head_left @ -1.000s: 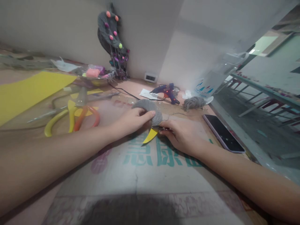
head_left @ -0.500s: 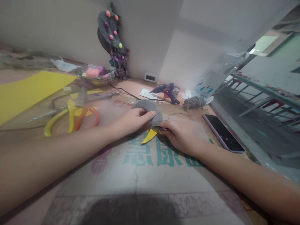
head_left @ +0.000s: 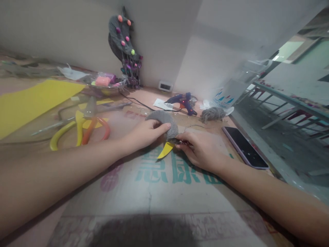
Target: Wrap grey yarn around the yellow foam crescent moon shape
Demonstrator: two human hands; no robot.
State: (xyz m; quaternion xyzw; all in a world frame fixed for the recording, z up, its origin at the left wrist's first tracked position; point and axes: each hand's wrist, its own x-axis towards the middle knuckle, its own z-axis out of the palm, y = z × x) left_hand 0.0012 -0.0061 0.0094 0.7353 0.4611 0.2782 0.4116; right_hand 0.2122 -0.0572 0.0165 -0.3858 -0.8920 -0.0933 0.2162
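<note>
A yellow crescent (head_left: 166, 150), wrapped over most of its length in grey yarn (head_left: 164, 117), is held low over the printed cardboard. Its bare pointed tip faces down and left. My left hand (head_left: 151, 132) is closed on the wrapped part, thumb lying across the front. Beside the lower end of the wrapping, my right hand (head_left: 191, 149) is pinched at the crescent's edge. Something small and dark shows at its fingertips, too blurred to name. A loose strand of yarn runs from behind that hand toward the grey yarn ball (head_left: 212, 114).
Yellow-and-orange-handled pliers (head_left: 79, 127) and yellow sheet (head_left: 38, 101) are on the left. Behind stand a glue gun (head_left: 182, 102), a small display (head_left: 165, 86), a bowl (head_left: 106, 90) and a grey crescent ornament (head_left: 120, 37). A phone (head_left: 245, 147) lies right, on the cardboard's (head_left: 123, 206) far side.
The view has shifted slightly. Both hands keep nearly the same hold, and the yellow tip sits a touch lower and to the right in the picture.
</note>
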